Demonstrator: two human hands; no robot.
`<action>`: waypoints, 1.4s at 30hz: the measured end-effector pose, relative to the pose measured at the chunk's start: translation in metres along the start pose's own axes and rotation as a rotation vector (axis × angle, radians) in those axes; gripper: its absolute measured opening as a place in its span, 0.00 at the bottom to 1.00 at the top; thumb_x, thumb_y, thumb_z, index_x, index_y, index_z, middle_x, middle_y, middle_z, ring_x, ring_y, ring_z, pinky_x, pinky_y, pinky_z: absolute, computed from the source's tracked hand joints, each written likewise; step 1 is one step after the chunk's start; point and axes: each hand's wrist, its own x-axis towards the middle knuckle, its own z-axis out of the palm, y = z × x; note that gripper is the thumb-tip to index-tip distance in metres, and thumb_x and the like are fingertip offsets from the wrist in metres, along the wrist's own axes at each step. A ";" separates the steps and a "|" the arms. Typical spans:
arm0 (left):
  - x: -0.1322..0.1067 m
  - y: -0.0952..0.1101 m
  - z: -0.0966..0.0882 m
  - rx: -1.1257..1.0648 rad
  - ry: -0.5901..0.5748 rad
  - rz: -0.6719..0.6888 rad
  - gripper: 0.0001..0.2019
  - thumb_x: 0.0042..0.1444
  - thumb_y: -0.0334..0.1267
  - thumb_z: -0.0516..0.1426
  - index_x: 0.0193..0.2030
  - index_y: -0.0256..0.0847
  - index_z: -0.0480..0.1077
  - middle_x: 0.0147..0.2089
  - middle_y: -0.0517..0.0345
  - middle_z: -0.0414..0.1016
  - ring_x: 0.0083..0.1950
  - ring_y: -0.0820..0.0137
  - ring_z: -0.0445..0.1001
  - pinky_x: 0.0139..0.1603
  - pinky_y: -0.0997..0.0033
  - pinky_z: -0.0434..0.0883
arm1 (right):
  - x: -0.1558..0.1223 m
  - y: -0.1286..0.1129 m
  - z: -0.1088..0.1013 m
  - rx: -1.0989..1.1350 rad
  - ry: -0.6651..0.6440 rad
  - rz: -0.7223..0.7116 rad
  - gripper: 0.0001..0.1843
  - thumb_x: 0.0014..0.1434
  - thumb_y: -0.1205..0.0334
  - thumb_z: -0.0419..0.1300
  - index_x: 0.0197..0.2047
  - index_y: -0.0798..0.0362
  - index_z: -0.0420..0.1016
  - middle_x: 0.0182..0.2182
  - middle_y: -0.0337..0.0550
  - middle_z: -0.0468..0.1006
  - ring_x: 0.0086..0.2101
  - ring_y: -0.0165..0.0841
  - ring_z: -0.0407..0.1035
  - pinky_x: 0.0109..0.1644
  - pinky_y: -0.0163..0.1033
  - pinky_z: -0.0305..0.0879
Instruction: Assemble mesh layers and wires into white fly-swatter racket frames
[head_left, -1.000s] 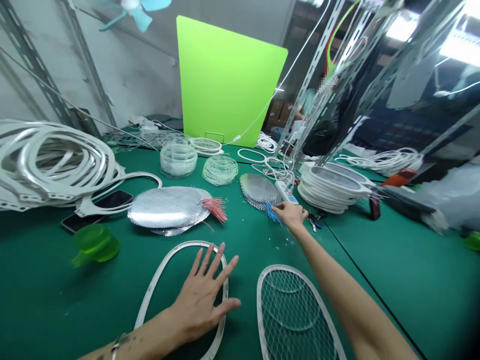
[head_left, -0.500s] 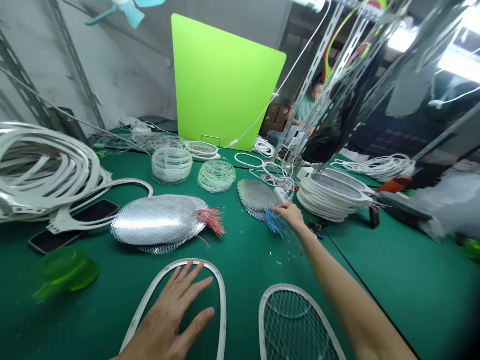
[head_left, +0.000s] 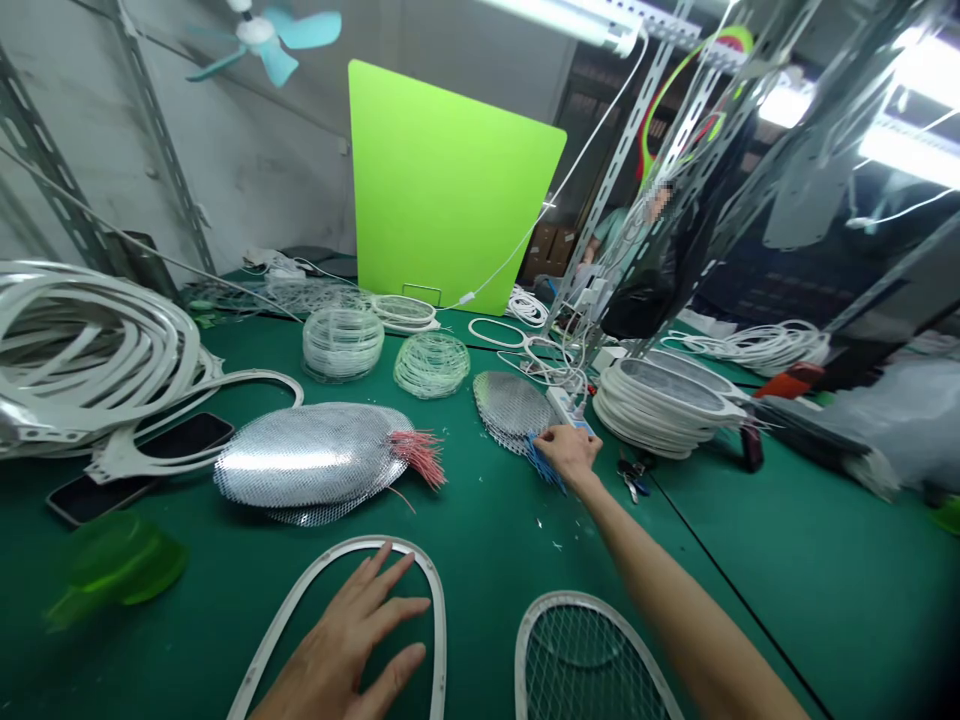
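Observation:
My left hand (head_left: 352, 650) lies flat with fingers spread inside an empty white oval frame (head_left: 439, 610) at the near edge of the green table. My right hand (head_left: 568, 452) reaches far forward and its fingers close on the blue wire ends (head_left: 541, 462) of a small stack of metal mesh ovals (head_left: 514, 405). A larger stack of metal mesh ovals (head_left: 311, 465) with red wire ends (head_left: 420, 455) lies to the left. A white frame fitted with mesh (head_left: 585, 660) sits under my right forearm.
White frames are heaped at the left (head_left: 82, 350) and stacked at the right (head_left: 664, 395). Two coils of clear rings (head_left: 343, 342) (head_left: 433, 364), a phone (head_left: 127, 465), a green plastic piece (head_left: 112, 565), a green board (head_left: 446, 185) and a metal rack (head_left: 675, 180) stand around.
My left hand has slid back toward me along the empty frame. My right hand has shifted slightly left and closed on the blue wire ends.

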 end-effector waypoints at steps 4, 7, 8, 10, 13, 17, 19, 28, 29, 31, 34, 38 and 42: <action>0.001 0.001 -0.005 -0.037 -0.021 -0.015 0.20 0.64 0.49 0.52 0.62 0.57 0.66 0.67 0.62 0.60 0.68 0.50 0.57 0.56 0.47 0.72 | 0.015 0.000 -0.017 0.257 -0.057 0.058 0.18 0.62 0.54 0.59 0.52 0.54 0.70 0.50 0.46 0.72 0.46 0.39 0.70 0.48 0.50 0.69; 0.000 0.001 -0.005 -0.072 -0.022 -0.021 0.19 0.64 0.48 0.52 0.61 0.58 0.67 0.66 0.62 0.62 0.68 0.51 0.58 0.57 0.47 0.72 | 0.026 -0.010 -0.028 0.539 -0.061 0.031 0.18 0.63 0.54 0.58 0.52 0.55 0.69 0.48 0.46 0.73 0.43 0.36 0.71 0.45 0.47 0.71; -0.001 0.002 -0.005 -0.095 -0.020 -0.022 0.18 0.64 0.48 0.52 0.60 0.58 0.67 0.66 0.62 0.63 0.68 0.52 0.58 0.57 0.47 0.72 | 0.029 -0.016 -0.030 0.640 -0.046 0.013 0.18 0.63 0.54 0.58 0.53 0.55 0.69 0.48 0.46 0.73 0.42 0.35 0.71 0.44 0.46 0.72; 0.000 0.006 -0.007 -0.167 -0.031 -0.026 0.17 0.64 0.48 0.52 0.59 0.58 0.69 0.65 0.62 0.64 0.69 0.51 0.56 0.57 0.45 0.71 | 0.032 -0.030 -0.033 0.834 0.015 -0.028 0.18 0.63 0.55 0.58 0.53 0.55 0.69 0.48 0.46 0.73 0.42 0.35 0.71 0.44 0.46 0.72; 0.011 0.018 -0.019 -0.362 -0.040 -0.105 0.17 0.63 0.50 0.52 0.57 0.57 0.71 0.66 0.62 0.63 0.71 0.51 0.51 0.62 0.42 0.65 | 0.018 -0.046 -0.036 1.095 0.132 -0.111 0.14 0.63 0.56 0.59 0.48 0.56 0.71 0.46 0.46 0.74 0.42 0.35 0.72 0.44 0.45 0.72; 0.058 0.036 -0.050 -0.937 0.036 -0.339 0.26 0.61 0.54 0.55 0.64 0.50 0.62 0.69 0.52 0.59 0.69 0.51 0.57 0.64 0.47 0.63 | -0.056 -0.053 -0.033 1.345 0.187 -0.241 0.14 0.55 0.58 0.64 0.27 0.52 0.62 0.46 0.43 0.76 0.47 0.34 0.72 0.52 0.42 0.69; 0.086 0.041 -0.064 -1.322 0.146 -0.391 0.32 0.60 0.53 0.57 0.66 0.41 0.57 0.69 0.42 0.57 0.65 0.53 0.64 0.61 0.55 0.68 | -0.114 -0.050 -0.028 1.398 0.132 -0.276 0.18 0.51 0.59 0.66 0.24 0.51 0.58 0.48 0.44 0.76 0.50 0.37 0.72 0.55 0.43 0.67; 0.045 0.031 -0.056 -1.539 0.173 -0.543 0.19 0.54 0.34 0.64 0.51 0.36 0.66 0.50 0.43 0.77 0.44 0.63 0.80 0.45 0.67 0.77 | -0.284 -0.027 -0.015 1.650 -0.764 0.260 0.29 0.55 0.45 0.65 0.56 0.48 0.68 0.57 0.48 0.72 0.53 0.45 0.70 0.59 0.51 0.64; 0.028 0.030 -0.053 -1.505 0.138 -0.547 0.20 0.55 0.37 0.64 0.52 0.36 0.66 0.52 0.42 0.77 0.46 0.62 0.80 0.46 0.65 0.77 | -0.291 -0.029 -0.010 1.639 -0.785 0.270 0.32 0.54 0.48 0.66 0.60 0.46 0.65 0.56 0.47 0.73 0.52 0.43 0.70 0.59 0.49 0.64; -0.008 0.025 -0.048 -1.352 0.095 -0.521 0.25 0.59 0.46 0.61 0.59 0.38 0.62 0.58 0.40 0.71 0.53 0.59 0.76 0.50 0.61 0.76 | -0.307 -0.030 0.002 1.598 -0.785 0.304 0.37 0.54 0.54 0.68 0.64 0.43 0.60 0.54 0.45 0.75 0.51 0.41 0.71 0.57 0.46 0.66; -0.065 0.008 -0.040 -0.789 0.113 -0.383 0.42 0.57 0.58 0.57 0.71 0.45 0.44 0.71 0.41 0.50 0.69 0.51 0.57 0.62 0.49 0.66 | -0.332 -0.022 0.014 1.555 -0.716 0.463 0.39 0.52 0.54 0.69 0.65 0.40 0.59 0.51 0.42 0.78 0.51 0.38 0.71 0.50 0.38 0.71; -0.125 -0.007 -0.018 0.031 -0.006 -0.053 0.53 0.47 0.70 0.56 0.73 0.46 0.40 0.74 0.47 0.38 0.73 0.43 0.40 0.68 0.38 0.46 | -0.353 0.000 0.019 1.495 -0.620 0.610 0.47 0.47 0.55 0.72 0.66 0.40 0.56 0.49 0.41 0.79 0.50 0.38 0.73 0.43 0.34 0.72; -0.141 0.010 0.014 0.278 0.048 -0.069 0.50 0.52 0.70 0.50 0.73 0.43 0.40 0.74 0.48 0.40 0.72 0.44 0.43 0.67 0.42 0.52 | -0.362 0.004 0.026 1.447 -0.605 0.600 0.52 0.43 0.53 0.73 0.68 0.45 0.54 0.46 0.45 0.81 0.48 0.40 0.74 0.45 0.37 0.72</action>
